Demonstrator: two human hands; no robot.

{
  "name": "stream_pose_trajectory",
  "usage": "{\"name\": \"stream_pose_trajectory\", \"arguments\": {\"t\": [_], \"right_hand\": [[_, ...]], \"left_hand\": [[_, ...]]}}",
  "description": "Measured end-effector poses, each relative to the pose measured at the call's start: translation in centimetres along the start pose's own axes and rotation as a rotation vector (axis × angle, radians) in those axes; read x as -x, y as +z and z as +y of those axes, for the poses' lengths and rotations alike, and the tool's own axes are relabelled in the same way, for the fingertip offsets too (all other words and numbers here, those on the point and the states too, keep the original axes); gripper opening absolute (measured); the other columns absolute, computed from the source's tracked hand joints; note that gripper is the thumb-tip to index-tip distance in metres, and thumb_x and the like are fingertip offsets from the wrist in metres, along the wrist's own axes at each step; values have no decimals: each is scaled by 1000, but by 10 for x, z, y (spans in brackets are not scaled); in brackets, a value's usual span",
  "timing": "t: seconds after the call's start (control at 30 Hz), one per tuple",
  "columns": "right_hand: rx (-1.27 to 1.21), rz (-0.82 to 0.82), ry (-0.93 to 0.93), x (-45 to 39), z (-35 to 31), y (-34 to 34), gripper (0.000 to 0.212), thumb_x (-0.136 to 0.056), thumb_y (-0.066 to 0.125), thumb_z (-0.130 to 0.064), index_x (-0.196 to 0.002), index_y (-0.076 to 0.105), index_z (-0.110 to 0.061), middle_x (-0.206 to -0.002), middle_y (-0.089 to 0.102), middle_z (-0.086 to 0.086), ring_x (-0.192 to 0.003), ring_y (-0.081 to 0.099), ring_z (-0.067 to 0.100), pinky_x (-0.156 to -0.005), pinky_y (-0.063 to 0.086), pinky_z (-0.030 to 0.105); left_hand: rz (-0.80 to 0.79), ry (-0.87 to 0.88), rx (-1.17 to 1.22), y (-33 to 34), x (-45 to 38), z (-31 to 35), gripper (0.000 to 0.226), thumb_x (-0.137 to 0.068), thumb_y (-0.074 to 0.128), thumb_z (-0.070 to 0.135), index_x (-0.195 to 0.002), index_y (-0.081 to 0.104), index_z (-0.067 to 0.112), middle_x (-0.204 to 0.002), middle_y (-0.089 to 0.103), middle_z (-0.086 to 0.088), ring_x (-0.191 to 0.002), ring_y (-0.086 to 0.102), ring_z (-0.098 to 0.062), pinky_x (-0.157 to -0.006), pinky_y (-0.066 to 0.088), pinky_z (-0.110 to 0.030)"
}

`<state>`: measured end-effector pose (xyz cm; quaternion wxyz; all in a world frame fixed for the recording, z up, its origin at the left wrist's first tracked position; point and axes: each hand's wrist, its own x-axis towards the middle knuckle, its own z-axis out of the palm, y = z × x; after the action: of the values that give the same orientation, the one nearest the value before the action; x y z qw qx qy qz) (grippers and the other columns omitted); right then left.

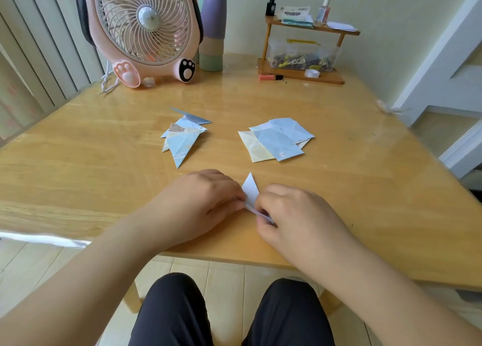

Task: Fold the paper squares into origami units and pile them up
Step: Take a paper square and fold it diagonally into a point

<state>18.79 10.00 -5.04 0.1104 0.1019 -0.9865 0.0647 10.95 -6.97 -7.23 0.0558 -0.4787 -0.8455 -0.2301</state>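
Half-folded paper [251, 193] lies on worktop [352, 163] near front edge, pinched between left hand [200, 204] and right hand [294, 215]. Both grips closed on paper. Paper judged thin, light, easily creased (best held at edges). Folded units [182, 139] piled behind; squares [276, 139] beside.

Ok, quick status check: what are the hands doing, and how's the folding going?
Left hand and right hand both pinching one paper piece, mid-fold. Pile of folded units far left, unfolded squares far right. Nothing in the way.
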Motion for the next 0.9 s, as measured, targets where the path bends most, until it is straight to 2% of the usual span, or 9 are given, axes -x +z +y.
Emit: {"name": "stream_pose_trajectory", "arguments": {"t": [0.07,0.13,0.27,0.37,0.43,0.53,0.63,0.7,0.9], "right_hand": [[-45,74,-18,4,7,5,10,-68,56,-17,-59,60,-18,-62,55,-5,-54,52,18,-50,36,19],[-79,52,-64,10,14,9,20,-76,47,-23,-66,64,-20,-68,57,-7,-64,56,18,-59,45,22],[-215,46,10,17,22,9,16,-81,52,-26,-74,66,-23,-79,58,-12,-78,53,15,-71,47,27],[-328,63,145,16,27,10,9,-83,64,-26,-75,66,-26,-82,54,-13,-88,48,8,-80,37,15],[-397,63,220,17,27,11,11,-82,67,-26,-73,64,-29,-83,51,-14,-89,45,1,-78,33,7],[-489,71,334,17,24,15,14,-80,69,-28,-69,60,-32,-81,50,-15,-87,47,1,-72,32,5],[-468,83,397,16,21,17,13,-79,68,-32,-70,62,-28,-78,52,-12,-86,48,5,-83,38,20],[-410,83,424,15,20,17,21,-80,67,-36,-64,54,-30,-75,49,-12,-85,47,6,-86,38,28],[-300,63,482,12,16,17,31,-80,64,-42,-59,44,-33,-70,43,-13,-88,45,7,-81,23,24]], "left_hand": [[1,3,11,1,4,1,36,-88,48,47,-98,69,20,-97,68,9,-92,61,-12,-79,51,-32],[24,4,-26,5,7,3,34,-84,53,49,-94,69,21,-97,67,11,-91,60,-12,-82,46,-28],[131,-76,-45,18,6,12,29,-81,49,40,-79,70,21,-84,63,10,-79,57,-17,-76,45,-29],[185,-225,63,23,3,17,34,-76,45,48,-76,66,21,-82,57,10,-79,52,-15,-73,41,-24],[185,-343,149,23,2,20,32,-73,48,54,-76,62,26,-84,52,14,-84,47,-8,-75,33,-17],[195,-432,167,26,2,24,25,-71,52,51,-76,60,28,-86,48,17,-87,42,-5,-79,30,-21],[250,-513,132,29,1,28,24,-80,64,46,-72,60,23,-86,47,16,-87,39,-8,-85,28,-25],[260,-564,95,31,-2,30,24,-79,65,41,-65,50,29,-85,43,17,-87,38,-9,-87,25,-25],[267,-656,33,36,-5,36,33,-77,66,41,-60,41,31,-87,43,14,-86,32,-10,-103,27,-38]]}}
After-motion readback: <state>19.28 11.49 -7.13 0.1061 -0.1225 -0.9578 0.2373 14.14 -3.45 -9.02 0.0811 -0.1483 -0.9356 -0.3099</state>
